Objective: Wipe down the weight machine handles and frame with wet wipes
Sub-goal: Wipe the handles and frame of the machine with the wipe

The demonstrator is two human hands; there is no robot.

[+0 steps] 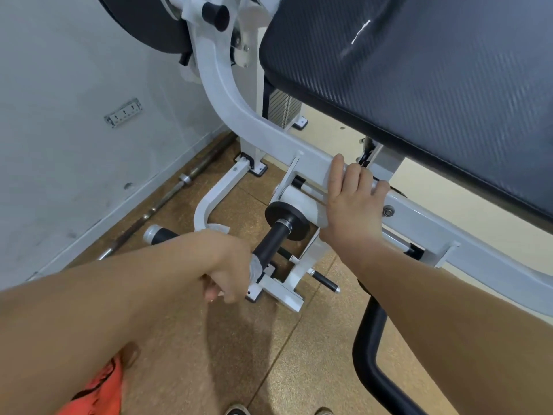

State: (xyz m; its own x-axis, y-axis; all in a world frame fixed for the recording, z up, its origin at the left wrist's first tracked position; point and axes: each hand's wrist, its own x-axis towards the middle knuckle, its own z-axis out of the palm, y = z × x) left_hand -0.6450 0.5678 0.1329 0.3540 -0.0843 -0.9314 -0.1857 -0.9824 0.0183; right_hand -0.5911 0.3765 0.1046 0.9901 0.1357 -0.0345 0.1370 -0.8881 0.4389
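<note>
The white weight machine frame [239, 121] curves down from the top and runs right under a dark padded seat [419, 85]. My right hand [350, 199] rests flat over the frame's bar, fingers curled on its top edge. My left hand [230, 274] is closed around a white wet wipe [256, 266], pressed on the lower end of a black handle [273, 241] that sticks out from a black disc [287, 218]. A second black handle [161, 234] with a silver end cap lies to the left, a bit of wipe [217, 227] showing beside it.
A barbell bar [167, 199] lies on the floor along the grey wall. A weight stack [282, 107] stands behind the frame. A black curved tube [371, 354] is at lower right. A short black peg [324, 281] juts from the white base. My shoes are at the bottom edge.
</note>
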